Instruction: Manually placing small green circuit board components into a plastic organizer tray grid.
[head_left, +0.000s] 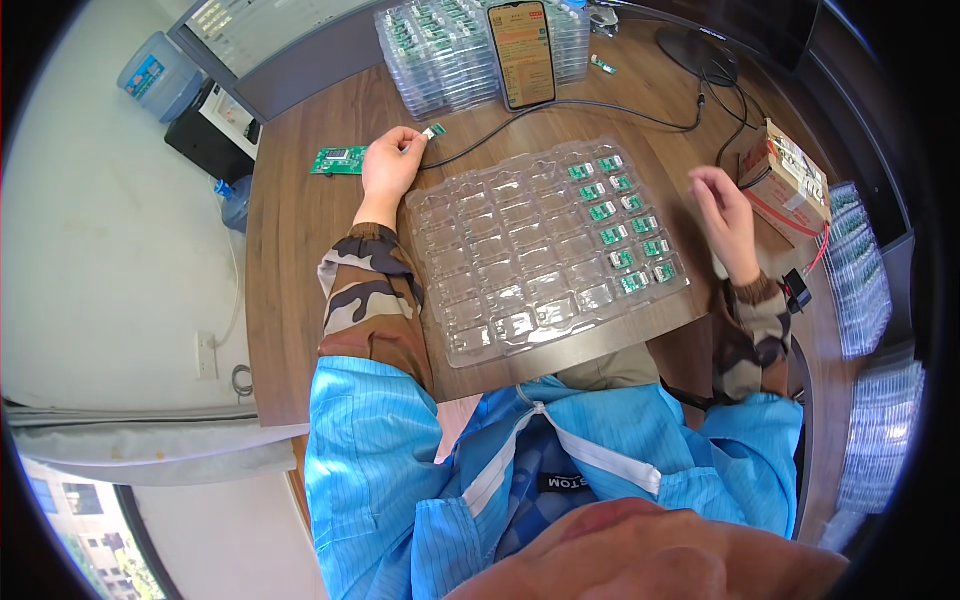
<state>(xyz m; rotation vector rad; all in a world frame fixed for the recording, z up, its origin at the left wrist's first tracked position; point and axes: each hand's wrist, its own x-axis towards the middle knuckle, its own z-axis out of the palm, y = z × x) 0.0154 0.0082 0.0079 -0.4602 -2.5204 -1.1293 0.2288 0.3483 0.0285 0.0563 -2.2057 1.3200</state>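
Note:
My left hand [391, 168] pinches a small green circuit board [434, 131] with a white connector, left of the tray and just above it. Beside that wrist lies a larger green board with a small display [338, 158], partly covered by the hand. A clear plastic tray [470, 345] with many pockets lies in front of me. Small green boards [602, 211] fill its two right-hand columns; the other pockets hold none. Off the tray's right side, my right hand [728, 218] hovers with loosely bent fingers apart and nothing visible in them.
Stacked clear trays of boards [440, 60] stand at the back behind a phone [523, 55]. A black cable [590, 102] crosses the desk. At right are a cardboard box [785, 185] with red wires, more stacked trays [858, 270] and a monitor stand [697, 55].

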